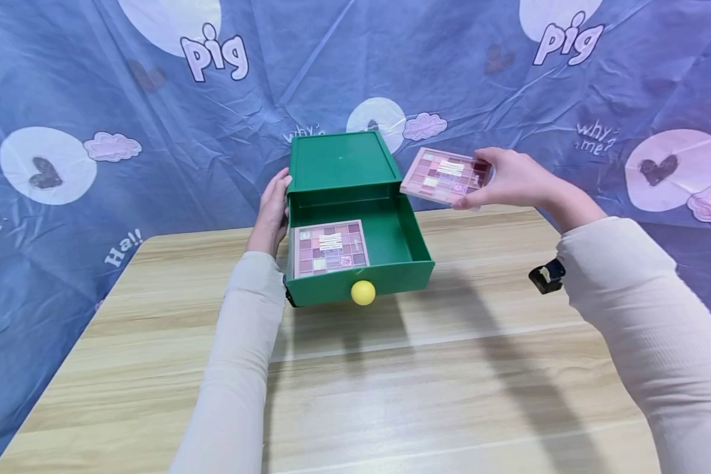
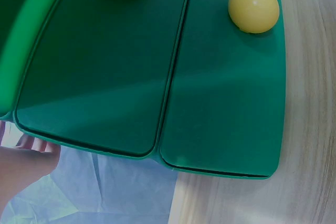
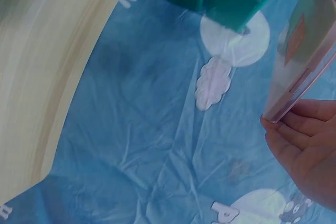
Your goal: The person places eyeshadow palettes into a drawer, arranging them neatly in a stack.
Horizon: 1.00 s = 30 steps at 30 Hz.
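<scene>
My right hand (image 1: 518, 179) pinches a pink eyeshadow palette (image 1: 431, 172) by its right end, thumb at the near edge and fingers at the far edge. It hangs tilted just right of a green drawer cabinet (image 1: 340, 158). In the right wrist view the palette (image 3: 303, 51) shows its pale underside and edge. The cabinet's top drawer (image 1: 394, 237) is pulled out, and a second, similar eyeshadow palette (image 1: 330, 249) lies in its left part. My left hand (image 1: 271, 209) rests against the cabinet's left side, thumb near the top edge; its other fingers are partly hidden.
A yellow ball knob (image 1: 363, 292) sticks out from the open drawer's front. Lower drawer fronts (image 2: 220, 103) with yellow knobs are closed. The cabinet stands on a wood-grain table (image 1: 450, 395), near its back edge. Behind hangs a blue printed cloth (image 1: 308, 59).
</scene>
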Available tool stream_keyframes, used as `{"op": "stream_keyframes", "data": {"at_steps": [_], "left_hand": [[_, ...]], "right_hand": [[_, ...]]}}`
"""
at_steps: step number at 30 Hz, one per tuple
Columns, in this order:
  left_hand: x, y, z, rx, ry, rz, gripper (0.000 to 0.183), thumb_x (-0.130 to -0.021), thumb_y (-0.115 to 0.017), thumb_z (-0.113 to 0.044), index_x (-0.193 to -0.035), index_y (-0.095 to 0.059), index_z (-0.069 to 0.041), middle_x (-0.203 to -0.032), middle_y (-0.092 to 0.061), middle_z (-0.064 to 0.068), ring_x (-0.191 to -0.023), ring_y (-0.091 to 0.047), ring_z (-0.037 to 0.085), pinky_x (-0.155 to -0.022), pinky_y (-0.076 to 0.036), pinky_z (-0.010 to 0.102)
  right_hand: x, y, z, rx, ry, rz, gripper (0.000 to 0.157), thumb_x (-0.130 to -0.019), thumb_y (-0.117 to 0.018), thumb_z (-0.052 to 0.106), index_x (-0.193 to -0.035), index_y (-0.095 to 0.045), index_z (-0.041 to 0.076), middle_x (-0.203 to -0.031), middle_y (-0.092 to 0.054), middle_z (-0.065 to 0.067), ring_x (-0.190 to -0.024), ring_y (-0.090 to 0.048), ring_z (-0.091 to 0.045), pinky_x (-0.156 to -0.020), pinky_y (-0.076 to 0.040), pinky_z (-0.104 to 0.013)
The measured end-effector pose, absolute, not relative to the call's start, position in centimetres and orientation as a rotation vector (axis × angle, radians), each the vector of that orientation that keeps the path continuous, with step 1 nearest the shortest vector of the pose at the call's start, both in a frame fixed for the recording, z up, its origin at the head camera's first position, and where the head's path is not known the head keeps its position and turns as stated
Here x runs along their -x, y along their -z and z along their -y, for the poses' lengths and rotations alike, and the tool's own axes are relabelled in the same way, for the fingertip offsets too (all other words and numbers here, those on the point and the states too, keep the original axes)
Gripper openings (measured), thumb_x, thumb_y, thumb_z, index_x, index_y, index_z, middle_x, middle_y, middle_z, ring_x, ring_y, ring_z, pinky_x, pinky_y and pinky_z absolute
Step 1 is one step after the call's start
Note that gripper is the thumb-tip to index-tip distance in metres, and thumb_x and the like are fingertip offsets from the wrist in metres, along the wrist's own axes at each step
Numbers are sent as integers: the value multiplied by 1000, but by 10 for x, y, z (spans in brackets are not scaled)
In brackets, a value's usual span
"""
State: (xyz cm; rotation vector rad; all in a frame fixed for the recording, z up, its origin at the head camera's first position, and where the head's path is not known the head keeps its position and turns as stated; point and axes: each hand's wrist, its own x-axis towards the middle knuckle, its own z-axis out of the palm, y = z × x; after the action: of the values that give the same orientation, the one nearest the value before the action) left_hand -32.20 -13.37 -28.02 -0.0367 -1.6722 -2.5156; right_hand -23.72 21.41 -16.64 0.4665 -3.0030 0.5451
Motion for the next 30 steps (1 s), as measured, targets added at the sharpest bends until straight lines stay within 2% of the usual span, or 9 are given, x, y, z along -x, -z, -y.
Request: {"op": "stream_keyframes", "data": {"at_steps": [6,16,24,30], "left_hand": [[324,281,134,38,2528,1664,45,-84,-47,-17,-128,-42,-13,-81,-52,0,-43,-32,5,-41,-25,15],[323,281,134,18,2515,1666,45,-83,-48,-18,-128,-43,-14,-105,-50,4,-53,-40,7,-46,-29,16],[323,281,134,44,2527,1659,45,-84,-48,-18,-128,-42,-14,-96,-51,3,-47,-35,6,-43,-27,15],[324,282,133,23,2522,1657,44,-83,-48,-18,-127,-44,-14,-102,-51,3,-51,-39,6,-45,-28,16]], "right_hand": [[235,168,-194,-541,-602,2995,95,-60,-73,43,-128,-31,-7,-112,-45,-20,-94,-42,-30,-79,-32,-43],[239,177,-163,-642,-684,2976,95,-59,-74,41,-129,-30,-5,-116,-44,-16,-97,-40,-26,-83,-33,-41],[237,186,-141,-762,-736,2950,88,-56,-76,41,-124,-37,0,-107,-47,-10,-90,-42,-23,-77,-35,-36],[235,194,-129,-829,-768,2938,84,-54,-77,40,-120,-40,3,-100,-48,-6,-85,-44,-20,-72,-36,-33]]}}
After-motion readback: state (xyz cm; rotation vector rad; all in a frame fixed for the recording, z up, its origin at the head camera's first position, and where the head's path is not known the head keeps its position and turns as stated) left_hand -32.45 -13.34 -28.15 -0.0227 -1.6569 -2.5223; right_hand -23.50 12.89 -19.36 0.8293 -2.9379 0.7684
